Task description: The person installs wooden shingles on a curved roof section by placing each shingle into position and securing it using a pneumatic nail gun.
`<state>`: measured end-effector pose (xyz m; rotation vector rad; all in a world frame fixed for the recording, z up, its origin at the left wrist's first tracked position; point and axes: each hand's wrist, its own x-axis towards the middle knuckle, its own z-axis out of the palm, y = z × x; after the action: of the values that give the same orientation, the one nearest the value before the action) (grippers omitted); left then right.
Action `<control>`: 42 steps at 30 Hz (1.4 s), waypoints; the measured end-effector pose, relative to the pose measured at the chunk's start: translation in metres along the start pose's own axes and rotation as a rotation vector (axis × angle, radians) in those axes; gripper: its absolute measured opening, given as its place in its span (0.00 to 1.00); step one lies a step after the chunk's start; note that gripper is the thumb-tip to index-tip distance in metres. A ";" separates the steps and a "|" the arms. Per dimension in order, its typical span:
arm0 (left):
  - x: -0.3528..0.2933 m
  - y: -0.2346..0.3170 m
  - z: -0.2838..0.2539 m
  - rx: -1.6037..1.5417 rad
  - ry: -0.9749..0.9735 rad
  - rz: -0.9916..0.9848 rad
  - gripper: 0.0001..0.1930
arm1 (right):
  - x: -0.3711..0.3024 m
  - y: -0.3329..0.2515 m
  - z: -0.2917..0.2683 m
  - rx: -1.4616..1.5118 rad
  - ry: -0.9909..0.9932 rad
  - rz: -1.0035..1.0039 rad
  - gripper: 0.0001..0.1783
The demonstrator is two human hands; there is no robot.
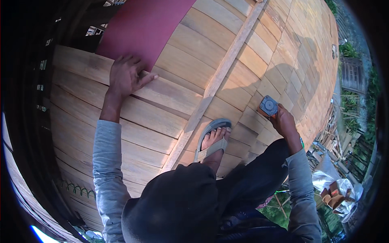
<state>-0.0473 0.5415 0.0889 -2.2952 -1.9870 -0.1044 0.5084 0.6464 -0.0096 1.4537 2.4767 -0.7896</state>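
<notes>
My left hand (126, 76) lies flat, fingers spread, on the upper edge of a wooden plank (93, 73) where it meets a dark red sheet (142, 24). My right hand (283, 121) grips a small grey and orange tape measure (268, 106) and holds it against the plank surface (283, 60) on the right. A long thin wooden batten (214, 81) runs diagonally between the two hands. My sandalled foot (214, 139) rests on the planks just right of the batten's lower part.
The planked wooden surface slopes and curves away to the upper right. Dark framing (44, 52) borders it on the left. Far below at the right lie stacked timber (336, 137), white sacks and boxes (336, 190) and green plants (348, 48).
</notes>
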 end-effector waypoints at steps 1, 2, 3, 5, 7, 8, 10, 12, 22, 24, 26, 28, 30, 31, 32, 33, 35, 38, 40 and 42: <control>-0.002 0.000 0.001 0.009 -0.019 0.011 0.28 | 0.003 -0.005 -0.002 -0.025 -0.003 -0.016 0.20; -0.001 -0.003 0.001 0.018 -0.036 0.020 0.28 | 0.003 -0.007 -0.001 -0.043 -0.005 -0.011 0.20; -0.001 -0.006 0.001 0.028 -0.051 0.027 0.28 | 0.000 -0.010 0.000 -0.062 -0.005 -0.009 0.20; -0.006 -0.013 0.010 -0.001 -0.025 0.034 0.28 | 0.002 -0.016 -0.001 -0.085 -0.001 -0.020 0.21; -0.015 -0.014 0.014 -0.035 0.015 0.024 0.28 | 0.001 -0.017 0.001 -0.092 -0.004 -0.022 0.23; -0.019 -0.011 0.015 -0.055 0.041 0.013 0.29 | 0.001 -0.017 0.002 -0.090 -0.016 -0.022 0.24; -0.026 -0.007 0.016 -0.076 0.071 -0.029 0.30 | 0.001 -0.019 0.000 -0.082 -0.043 -0.024 0.26; -0.031 -0.004 0.017 -0.080 0.078 -0.087 0.31 | -0.005 -0.027 -0.001 -0.047 -0.048 0.032 0.28; -0.048 0.017 0.017 -0.081 0.053 -0.313 0.30 | -0.001 -0.106 -0.051 0.122 0.328 -0.266 0.32; -0.051 0.019 0.035 -0.030 0.159 -0.294 0.30 | 0.006 -0.123 -0.056 0.122 0.450 -0.401 0.35; -0.045 0.019 0.032 -0.133 0.150 -0.309 0.26 | 0.014 -0.127 -0.065 0.074 0.516 -0.525 0.38; -0.044 0.015 0.027 -0.280 0.178 -0.317 0.22 | 0.025 -0.141 -0.065 0.181 0.530 -0.606 0.38; -0.049 -0.001 0.023 -0.489 0.250 -0.358 0.19 | 0.036 -0.157 -0.061 0.241 0.467 -0.727 0.41; -0.052 -0.012 0.021 -0.591 0.287 -0.372 0.18 | 0.043 -0.167 -0.055 0.291 0.420 -0.782 0.42; -0.052 -0.017 0.018 -0.575 0.309 -0.374 0.17 | 0.046 -0.182 -0.054 0.338 0.370 -0.834 0.43; -0.052 -0.022 0.016 -0.560 0.332 -0.378 0.17 | 0.045 -0.199 -0.054 0.412 0.293 -0.814 0.43; -0.053 -0.032 0.009 -0.351 0.336 -0.351 0.18 | 0.048 -0.233 -0.049 0.458 0.176 -0.762 0.40; -0.066 -0.043 0.004 0.010 0.273 -0.300 0.19 | 0.063 -0.272 -0.046 0.373 0.050 -0.775 0.37; -0.071 -0.051 0.013 -0.019 0.273 -0.301 0.20 | 0.069 -0.298 -0.045 0.368 0.034 -0.767 0.16; -0.074 -0.050 0.018 -0.048 0.280 -0.287 0.21 | 0.076 -0.314 -0.038 0.320 -0.005 -0.735 0.16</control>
<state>-0.1074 0.4779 0.0641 -1.8788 -2.1621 -0.4722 0.2073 0.6025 0.1058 0.5461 2.9951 -1.3467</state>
